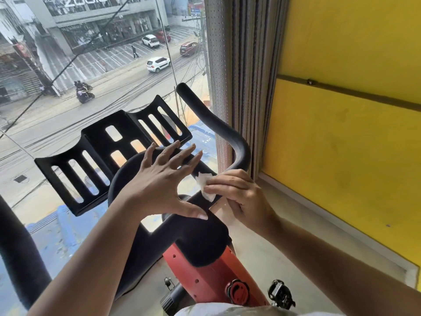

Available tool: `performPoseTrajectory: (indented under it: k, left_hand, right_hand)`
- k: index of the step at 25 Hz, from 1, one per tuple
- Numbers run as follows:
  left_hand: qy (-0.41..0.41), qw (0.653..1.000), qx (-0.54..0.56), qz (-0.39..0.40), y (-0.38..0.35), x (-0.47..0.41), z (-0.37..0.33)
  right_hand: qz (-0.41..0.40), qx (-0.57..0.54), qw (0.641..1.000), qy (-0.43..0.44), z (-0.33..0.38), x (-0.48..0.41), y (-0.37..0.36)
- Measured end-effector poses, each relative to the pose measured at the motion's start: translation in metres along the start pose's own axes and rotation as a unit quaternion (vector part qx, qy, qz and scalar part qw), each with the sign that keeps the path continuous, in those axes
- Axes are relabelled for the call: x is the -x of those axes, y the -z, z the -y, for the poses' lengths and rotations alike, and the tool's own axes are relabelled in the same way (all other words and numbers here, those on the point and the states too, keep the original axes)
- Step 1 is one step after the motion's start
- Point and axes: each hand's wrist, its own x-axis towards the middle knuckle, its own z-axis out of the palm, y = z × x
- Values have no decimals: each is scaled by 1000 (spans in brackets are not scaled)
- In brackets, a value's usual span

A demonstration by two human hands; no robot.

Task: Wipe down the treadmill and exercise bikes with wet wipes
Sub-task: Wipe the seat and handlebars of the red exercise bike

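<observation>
An exercise bike with black padded handlebars (218,124) and a red frame (205,277) stands right in front of me at a large window. My right hand (239,197) pinches a small white wet wipe (205,183) against the right handlebar bar. My left hand (161,179) lies flat with fingers spread over the middle of the handlebars, thumb on the bar, holding nothing. A black slotted tablet tray (95,156) is fixed ahead of the handlebars.
A glass window (68,87) looks down on a street with cars. Striped blinds (241,76) and a yellow wall (353,133) stand at the right. A red knob (237,293) and a pedal (280,293) sit low on the bike. Another black bar (18,258) rises at the left.
</observation>
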Motion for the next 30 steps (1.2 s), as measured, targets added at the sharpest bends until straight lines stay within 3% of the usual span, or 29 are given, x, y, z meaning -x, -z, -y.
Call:
performPoseTrajectory:
  k: [4,9,12,15,19,21,25,30]
  left_hand:
    - [-8,999,1,-31,0,1,-1]
    - [11,999,-29,-8,4,0,-5]
    - [18,998,-38,45,10,-10,-12]
    - [14,997,-48,55,14,-24,-14]
    - [54,998,-34,26,9,-30,-19]
    - [96,995,-27,10,5,-28,-25]
    - [188,982,-9,-17,3,-27,-35]
    - [171,985,-2,-23,1,-27,-30]
  right_hand:
    - [-66,43,995,-54,33,11,-22]
    - [19,-4,999,49,-9,6,-4]
    - [-22,84,996,6,-58,2,4]
    - [22,125,990,-61,-96,-24,18]
    - [58,191,974,-105,-70,-33,16]
    - [29,178,978,-103,-48,-19,14]
    - [-129,109,961,-218,-55,-6,15]
    - [-217,28,917,-333,-51,17,-6]
